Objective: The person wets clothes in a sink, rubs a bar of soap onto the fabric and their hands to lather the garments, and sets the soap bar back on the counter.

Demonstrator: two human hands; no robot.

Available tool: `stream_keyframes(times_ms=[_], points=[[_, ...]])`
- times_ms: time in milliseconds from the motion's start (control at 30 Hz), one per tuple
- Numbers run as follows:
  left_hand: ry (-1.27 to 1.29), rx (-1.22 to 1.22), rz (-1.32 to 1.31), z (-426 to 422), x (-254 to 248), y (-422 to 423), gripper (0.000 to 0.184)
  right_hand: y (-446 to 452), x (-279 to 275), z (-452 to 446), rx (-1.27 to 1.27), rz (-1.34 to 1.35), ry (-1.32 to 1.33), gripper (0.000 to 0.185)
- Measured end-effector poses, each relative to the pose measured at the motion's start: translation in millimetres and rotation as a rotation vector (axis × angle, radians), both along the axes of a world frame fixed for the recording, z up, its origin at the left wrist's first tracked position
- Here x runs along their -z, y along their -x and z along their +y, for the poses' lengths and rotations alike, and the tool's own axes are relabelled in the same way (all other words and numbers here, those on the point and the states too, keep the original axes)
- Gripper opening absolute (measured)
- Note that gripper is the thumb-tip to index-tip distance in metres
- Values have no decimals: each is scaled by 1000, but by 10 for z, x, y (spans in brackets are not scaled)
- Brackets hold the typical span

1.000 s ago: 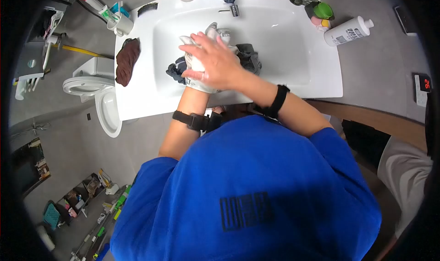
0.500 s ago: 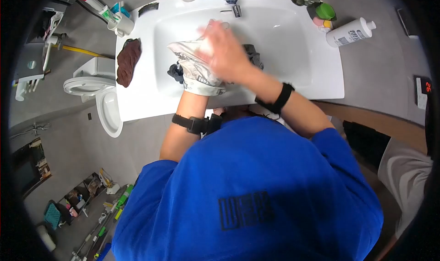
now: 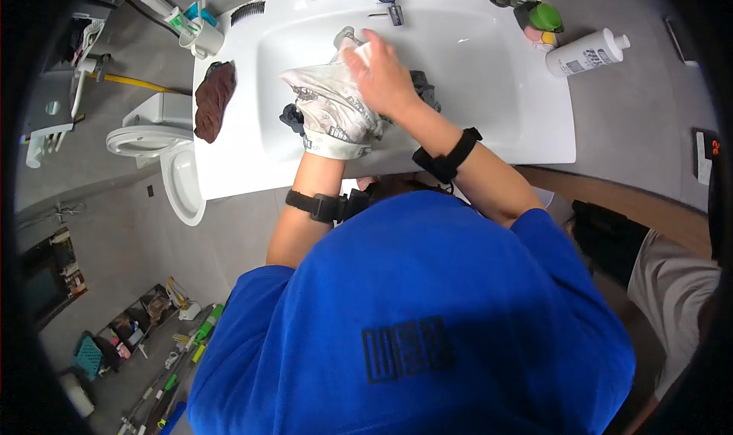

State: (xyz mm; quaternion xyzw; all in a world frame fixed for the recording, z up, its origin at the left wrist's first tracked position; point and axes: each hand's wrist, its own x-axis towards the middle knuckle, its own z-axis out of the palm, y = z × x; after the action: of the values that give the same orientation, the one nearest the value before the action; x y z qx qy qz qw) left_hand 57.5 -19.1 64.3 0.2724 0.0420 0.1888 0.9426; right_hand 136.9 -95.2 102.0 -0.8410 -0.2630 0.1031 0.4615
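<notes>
Two forearms (image 3: 318,175) reached over the front edge of a white basin (image 3: 481,103), its floor running wide and smooth from a bunched dark cloth (image 3: 424,88) to the right wall. Along the outer rim, we had a brown cloth (image 3: 214,103) at left and a white bottle (image 3: 584,55) at the right corner. Our left hand was inside a pale printed garment (image 3: 332,103) in the basin's left half; we could not tell how its covered fingers stood. Our right hand (image 3: 385,76) had fingers parted and slightly bent, gripping nothing visible, at the garment's upper right; contact was unclear. Creased fabric showed dark markings, and a lettered band (image 3: 336,146) circled our left wrist.
</notes>
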Motion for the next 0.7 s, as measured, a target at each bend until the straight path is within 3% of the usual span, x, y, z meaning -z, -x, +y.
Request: stream_keyframes(times_ms=[33, 100, 167, 267, 300, 367, 433, 500, 533, 567, 600, 633, 667, 700], points=[[-7, 3, -5, 11, 2, -30, 58, 103, -76, -51, 7, -3, -4, 54], [4, 6, -17, 25, -47, -49, 58, 375, -217, -221, -290, -760, 7, 56], [7, 14, -19, 27, -88, -36, 58, 268, -106, -251, -364, -766, -105, 57], [-2, 22, -36, 42, -163, -51, 58, -148, 198, -49, 67, 247, -183, 55], [-2, 24, -35, 37, -181, -49, 58, -55, 288, -58, 74, 256, -184, 55], [-19, 31, -45, 61, -226, -91, 58, 220, 42, -45, 29, -161, -213, 49], [-37, 24, -47, 82, -241, -93, 58, 248, 39, -101, -34, -273, -249, 44], [-79, 17, -25, 99, -289, -60, 58, 40, 269, -70, 9, 147, -448, 42], [-111, 9, -9, 107, -296, -26, 58, -170, 606, 0, 98, 232, -370, 42], [-154, 2, 6, 117, -315, -4, 58, -246, 574, -71, 146, 694, -400, 41], [-202, -12, 21, 131, -326, 7, 58, -248, 666, -193, 150, 889, -525, 40], [-271, -37, 38, 158, -327, 8, 58, -236, 698, -273, 148, 1077, -652, 40], [-385, -75, 68, 189, -335, 7, 58, -238, 726, -302, 153, 1071, -657, 40], [-533, -120, 107, 215, -342, 14, 58, -237, 755, -326, 20, 1241, -737, 39]])
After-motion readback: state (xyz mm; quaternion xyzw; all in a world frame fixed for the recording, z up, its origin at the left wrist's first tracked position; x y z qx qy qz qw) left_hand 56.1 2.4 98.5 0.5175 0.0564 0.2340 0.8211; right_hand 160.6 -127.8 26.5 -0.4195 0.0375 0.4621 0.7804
